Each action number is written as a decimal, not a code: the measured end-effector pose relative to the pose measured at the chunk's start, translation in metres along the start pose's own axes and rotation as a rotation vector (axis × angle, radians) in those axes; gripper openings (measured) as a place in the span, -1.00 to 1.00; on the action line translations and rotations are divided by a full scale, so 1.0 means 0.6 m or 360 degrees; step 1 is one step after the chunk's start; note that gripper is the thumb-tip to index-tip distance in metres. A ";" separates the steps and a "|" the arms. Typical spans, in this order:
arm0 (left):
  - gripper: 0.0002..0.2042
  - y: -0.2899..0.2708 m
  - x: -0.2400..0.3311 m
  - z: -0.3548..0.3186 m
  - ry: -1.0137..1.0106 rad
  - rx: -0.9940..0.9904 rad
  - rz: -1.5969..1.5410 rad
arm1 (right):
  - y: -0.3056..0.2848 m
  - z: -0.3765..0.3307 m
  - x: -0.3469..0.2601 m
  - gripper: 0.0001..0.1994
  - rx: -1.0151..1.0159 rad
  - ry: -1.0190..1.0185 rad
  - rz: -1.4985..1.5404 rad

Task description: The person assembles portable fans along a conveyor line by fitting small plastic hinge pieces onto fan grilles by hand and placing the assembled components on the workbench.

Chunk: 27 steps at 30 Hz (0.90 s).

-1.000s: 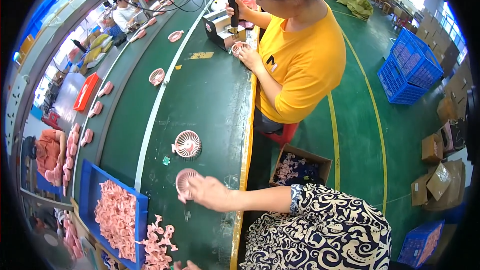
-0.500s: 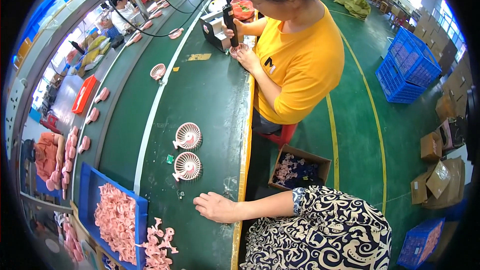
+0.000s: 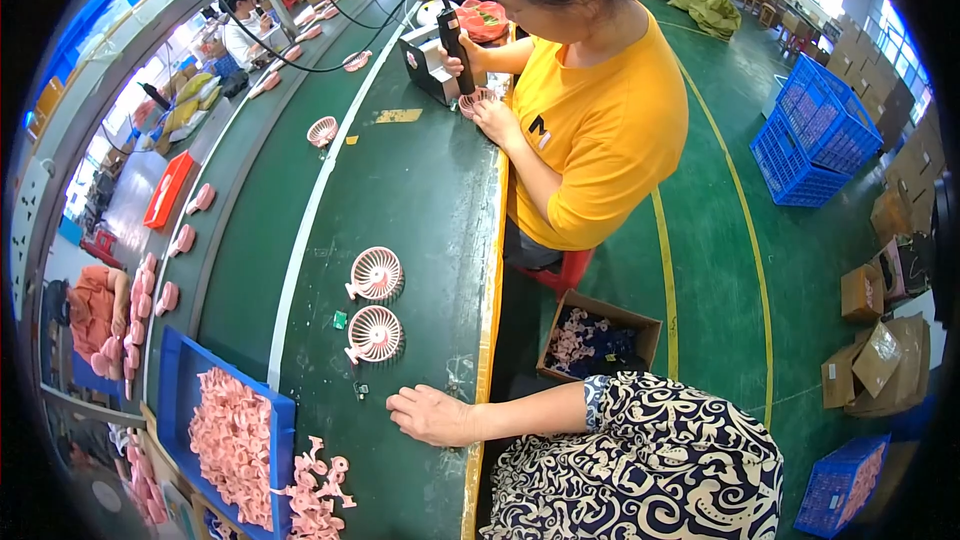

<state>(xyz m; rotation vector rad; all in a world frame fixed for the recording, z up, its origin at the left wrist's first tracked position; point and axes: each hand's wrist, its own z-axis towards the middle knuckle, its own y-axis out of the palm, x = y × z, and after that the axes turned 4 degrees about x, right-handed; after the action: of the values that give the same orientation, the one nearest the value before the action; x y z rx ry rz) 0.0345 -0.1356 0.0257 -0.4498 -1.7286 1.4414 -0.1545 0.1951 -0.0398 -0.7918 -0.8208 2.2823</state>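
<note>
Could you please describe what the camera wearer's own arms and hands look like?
Of the two hands, only the right hand shows, ungloved, its forearm bare. The sleeve ends near the elbow: very dark, with bold cream scrollwork and a finer, bluish patterned cuff. No watch or bracelet is visible.

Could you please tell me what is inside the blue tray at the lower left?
The blue tray holds a heap of small pink parts. Only the upper ones show; the heap covers whatever lies beneath, so that cannot be seen.
</note>
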 end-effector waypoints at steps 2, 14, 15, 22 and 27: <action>-0.41 -0.001 -0.012 0.015 0.0502 0.0114 -0.0082 | -0.001 0.001 -0.001 -0.86 -0.0002 0.0002 -0.0003; -0.51 -0.045 0.032 -0.021 0.0364 0.0437 -0.0678 | -0.006 -0.003 0.002 -0.84 0.0003 0.0059 0.0088; -0.51 -0.050 0.016 0.018 0.0357 0.0464 -0.0669 | -0.006 0.001 -0.005 -0.84 0.0014 0.0040 0.0108; -0.60 -0.129 0.299 -0.064 -0.0433 -0.0498 -0.1047 | 0.005 -0.006 0.005 -0.86 0.0046 0.0060 0.0149; -0.43 0.085 0.172 -0.027 0.0684 0.0176 -0.0296 | -0.004 0.003 0.002 -0.82 -0.0017 0.0058 0.0158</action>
<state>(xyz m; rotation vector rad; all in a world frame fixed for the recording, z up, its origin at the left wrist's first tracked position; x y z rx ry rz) -0.0263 -0.0373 0.0155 -0.4844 -1.3045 1.1967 -0.1558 0.1966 -0.0372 -0.8948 -0.7940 2.3444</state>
